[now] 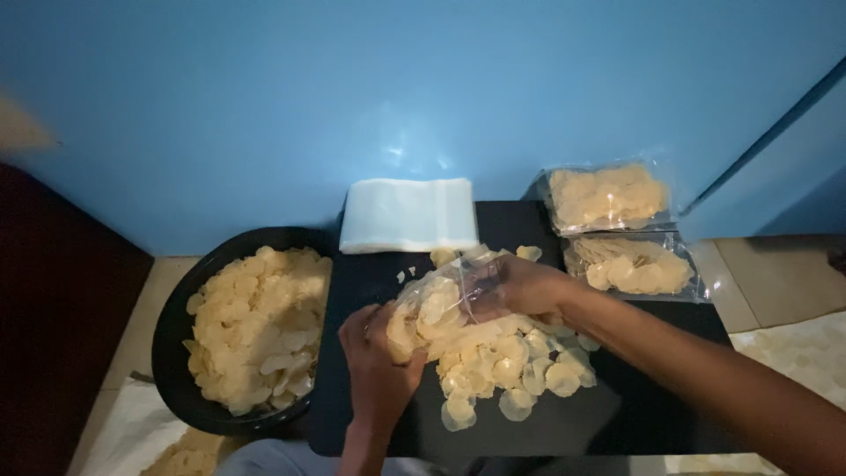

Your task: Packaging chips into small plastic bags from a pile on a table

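At the centre of the black worktop [617, 423]: left hand [381, 366], grip clenched around a fistful of pale chips and pressed to the mouth of a clear plastic bag [445, 295]; right hand [520, 286], grip grasping the bag's far edge and holding it open and tilted toward the left hand. Bag: thin, transparent, glossy, part filled with thin, round, cream-yellow chips, resting on the loose pile. Loose chips [511, 375]: a heap spread on the worktop just beneath and in front of both hands, translucent at the edges, some curled. Behind the hands, at the wall: a flat stack of empty clear bags [407, 214]. To the right rear: two filled bags [617, 231], one behind the other, lying flat and touching. To the left, beside the worktop: a round black basin [172, 353], heaped with the same chips. Progress, as judged: two bags filled, a third under way; the loose heap, the full basin and the thick stack of unused bags suggest most of the bagging remains.
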